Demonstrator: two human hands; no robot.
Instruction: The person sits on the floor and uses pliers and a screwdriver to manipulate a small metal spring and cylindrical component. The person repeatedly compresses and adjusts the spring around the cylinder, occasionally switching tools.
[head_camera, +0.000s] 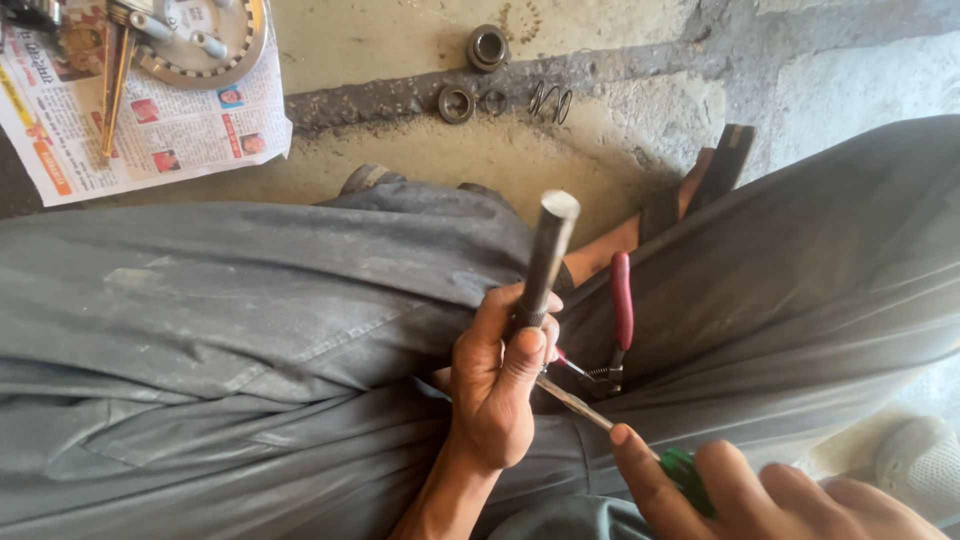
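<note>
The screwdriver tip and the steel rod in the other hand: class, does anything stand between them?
Nothing visible does. The right hand holds the green-handled screwdriver, whose shaft runs straight to the base of the steel rod gripped in the left hand. The red-handled pliers lie beside them, off that line.

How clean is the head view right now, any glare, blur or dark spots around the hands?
Head view: even daylight, no harsh glare; a soft sheen on the end of the metal rod in the left hand; the right hand with the green-handled screwdriver is cut by the bottom edge and slightly soft; the lap fold around the red-handled pliers is shaded.
</note>
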